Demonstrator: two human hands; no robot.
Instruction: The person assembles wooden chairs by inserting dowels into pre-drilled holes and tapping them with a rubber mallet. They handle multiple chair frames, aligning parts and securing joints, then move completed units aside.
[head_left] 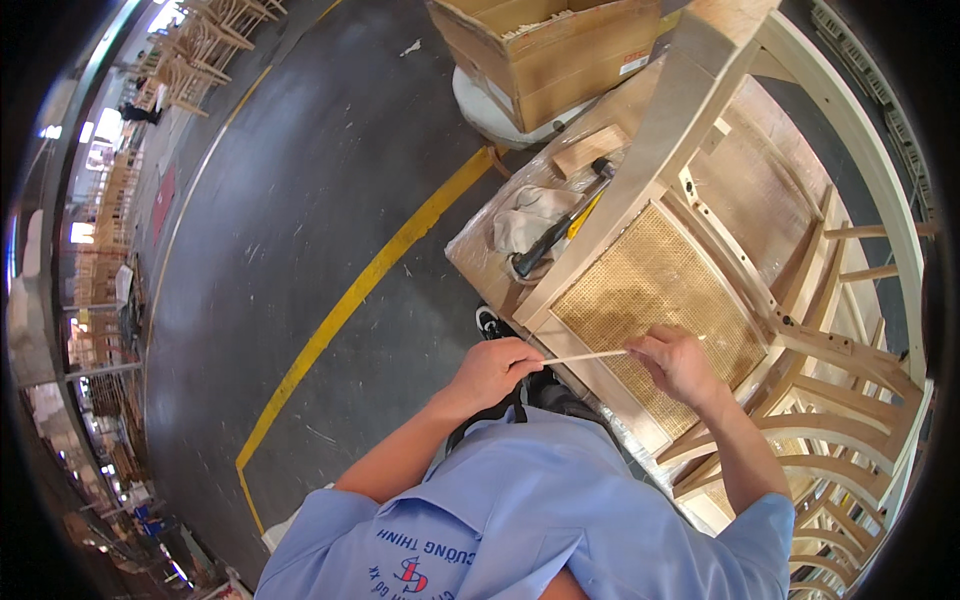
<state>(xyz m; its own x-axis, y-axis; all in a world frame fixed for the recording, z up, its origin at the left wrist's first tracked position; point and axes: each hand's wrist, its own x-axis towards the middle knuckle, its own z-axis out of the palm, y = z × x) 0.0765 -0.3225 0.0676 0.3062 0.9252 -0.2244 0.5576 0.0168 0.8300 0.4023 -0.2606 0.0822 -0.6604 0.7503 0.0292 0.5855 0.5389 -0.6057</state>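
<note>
Between my two hands stretches a thin pale strip (585, 357), like a narrow wooden spline, held roughly level. My left hand (493, 370) pinches its left end, close in front of my body. At the other end, the fingers of my right hand (680, 365) are closed on the strip, above a woven cane panel (650, 290). That panel is set in a pale wooden chair frame (590, 265), which lies on the worktable to my right. The strip is apart from the panel or just over its near edge; I cannot tell which.
A hammer (545, 248) with a dark grip lies beside a crumpled whitish cloth bag (530, 218) and a wooden block (590, 150) on the plastic-covered table (475, 240). Beyond stands an open cardboard box (560, 60). Curved chair parts (830, 430) crowd the right. A yellow line (350, 300) crosses the floor.
</note>
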